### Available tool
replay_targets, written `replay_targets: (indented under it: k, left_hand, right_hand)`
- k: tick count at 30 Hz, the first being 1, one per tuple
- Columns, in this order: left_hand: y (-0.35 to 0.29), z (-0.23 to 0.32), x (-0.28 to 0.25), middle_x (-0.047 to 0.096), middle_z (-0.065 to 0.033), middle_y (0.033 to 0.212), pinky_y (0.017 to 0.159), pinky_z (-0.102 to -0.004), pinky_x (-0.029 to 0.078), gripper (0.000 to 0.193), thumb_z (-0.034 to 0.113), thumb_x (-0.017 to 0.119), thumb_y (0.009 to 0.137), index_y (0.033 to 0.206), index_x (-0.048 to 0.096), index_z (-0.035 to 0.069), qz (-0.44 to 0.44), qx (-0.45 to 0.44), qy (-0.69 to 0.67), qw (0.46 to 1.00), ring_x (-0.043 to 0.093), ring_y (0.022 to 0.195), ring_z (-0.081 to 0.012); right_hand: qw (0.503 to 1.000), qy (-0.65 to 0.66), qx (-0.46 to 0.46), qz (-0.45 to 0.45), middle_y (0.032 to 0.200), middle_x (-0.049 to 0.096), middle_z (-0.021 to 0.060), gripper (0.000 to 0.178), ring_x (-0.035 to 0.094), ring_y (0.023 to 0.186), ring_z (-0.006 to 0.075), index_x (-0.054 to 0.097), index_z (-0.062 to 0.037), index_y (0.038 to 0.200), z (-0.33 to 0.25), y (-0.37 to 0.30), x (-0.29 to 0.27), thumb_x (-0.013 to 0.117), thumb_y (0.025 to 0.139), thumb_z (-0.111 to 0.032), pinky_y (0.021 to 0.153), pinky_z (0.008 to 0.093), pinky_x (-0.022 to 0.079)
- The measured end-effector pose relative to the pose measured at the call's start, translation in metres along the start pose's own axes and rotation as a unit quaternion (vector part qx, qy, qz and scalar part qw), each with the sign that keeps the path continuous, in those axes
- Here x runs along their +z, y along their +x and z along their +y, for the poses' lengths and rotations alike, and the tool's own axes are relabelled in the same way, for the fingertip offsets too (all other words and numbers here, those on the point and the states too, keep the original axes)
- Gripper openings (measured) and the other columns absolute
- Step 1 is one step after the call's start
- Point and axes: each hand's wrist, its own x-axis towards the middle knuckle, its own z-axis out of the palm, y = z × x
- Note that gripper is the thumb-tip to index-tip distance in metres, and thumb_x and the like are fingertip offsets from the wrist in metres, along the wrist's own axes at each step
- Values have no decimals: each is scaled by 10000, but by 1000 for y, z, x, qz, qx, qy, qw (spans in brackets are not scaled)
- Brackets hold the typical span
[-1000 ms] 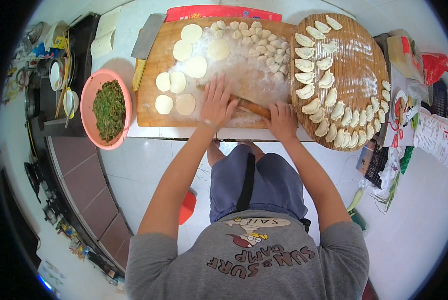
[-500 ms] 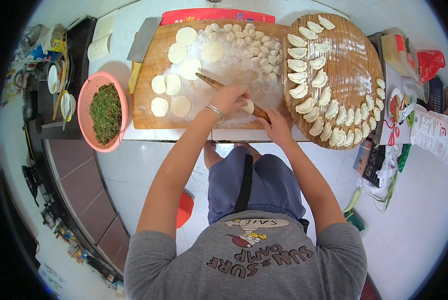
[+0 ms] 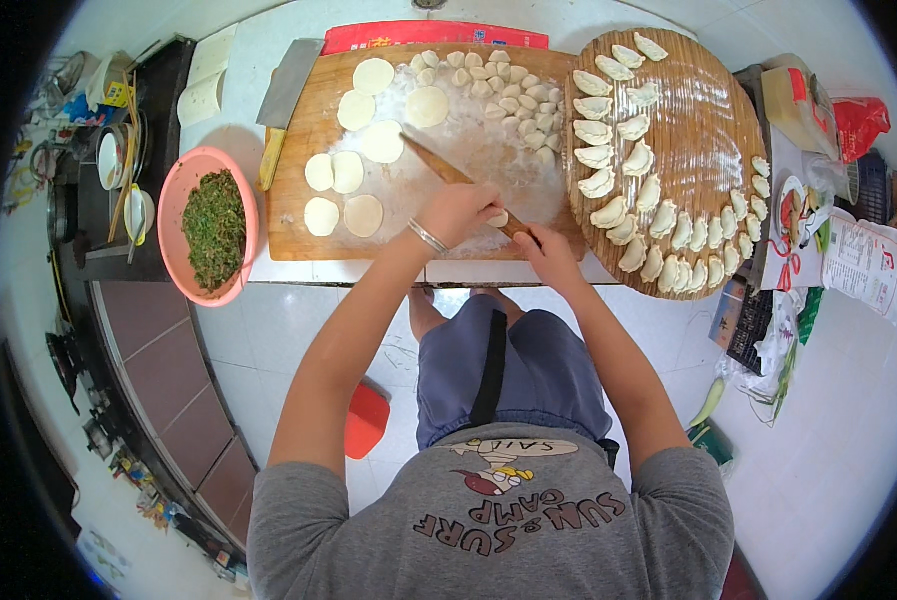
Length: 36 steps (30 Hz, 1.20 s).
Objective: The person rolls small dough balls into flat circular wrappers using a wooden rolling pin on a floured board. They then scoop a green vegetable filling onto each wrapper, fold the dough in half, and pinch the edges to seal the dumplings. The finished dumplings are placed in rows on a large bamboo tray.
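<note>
My right hand [image 3: 551, 258] is closed round the near end of a tapered wooden rolling pin [image 3: 431, 158]. The pin slants up and left across a floured wooden board [image 3: 291, 190]. My left hand [image 3: 459, 213] is closed beside the pin, its fingers at a small dough piece [image 3: 499, 219] that the pin partly covers. Several round dough wrappers [image 3: 384, 142] lie on the left half of the board. Small unrolled dough lumps [image 3: 529, 105] cluster at its back right.
A cleaver [image 3: 291, 82] rests on the board's left edge, near a pink bowl [image 3: 171, 232] of chopped green filling [image 3: 216, 230]. Rows of dumplings [image 3: 597, 132] sit on a glossy round wooden board [image 3: 709, 130] at right. A red packet [image 3: 434, 35] lies behind.
The rolling pin has shifted slightly up and right, and its angle is a little steeper. My right hand has moved slightly downward; the left has moved only a little.
</note>
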Motion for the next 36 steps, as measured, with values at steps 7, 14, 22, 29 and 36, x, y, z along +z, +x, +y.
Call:
replay_targets:
  k: [7, 14, 22, 29, 36]
  left_hand:
    - [-17, -30, 40, 650, -140, 825, 701, -321, 503, 144, 68, 606, 841, 973, 625, 15, 124, -169, -276, 938, 632, 754, -285]
    - [-42, -59, 30, 569, -179, 1219, 886, -436, 465, 376, 58, 612, 805, 1178, 569, 36, 285, -116, 84, 948, 574, 1063, -345]
    - [-73, -62, 48, 238, -129, 1523, 1130, -483, 167, 652, 371, 495, 895, 1451, 296, 93, 138, -66, 285, 946, 220, 1392, -344]
    - [-42, -49, 37, 225, -133, 1528, 1132, -491, 151, 638, 424, 440, 918, 1457, 296, 112, 178, -66, 267, 945, 207, 1397, -352]
    - [-90, -55, 56, 211, -197, 1518, 1127, -516, 145, 642, 410, 419, 927, 1444, 301, 48, 117, -84, 267, 953, 202, 1391, -394]
  right_hand:
    - [992, 41, 106, 47, 732, 613, 176, 363, 585, 660, 293, 613, 15, 1021, 1, 10, -3, 503, 951, -324, 616, 375, 448]
    - [988, -131, -3, 87, 910, 620, 193, 353, 610, 813, 353, 566, -19, 1090, 17, 5, -6, 531, 927, -330, 693, 415, 477]
    - [930, -359, -58, -53, 1220, 514, 159, 444, 540, 1024, 377, 493, -88, 1238, 3, -14, 12, 583, 879, -334, 816, 460, 472]
    - [905, -390, -126, 115, 1419, 350, 179, 657, 364, 1259, 397, 345, -141, 1422, -6, 15, 6, 609, 852, -331, 1035, 482, 329]
    - [916, -381, -118, 35, 1216, 476, 135, 561, 460, 1155, 338, 472, -124, 1280, 9, -13, 9, 683, 785, -283, 985, 473, 363]
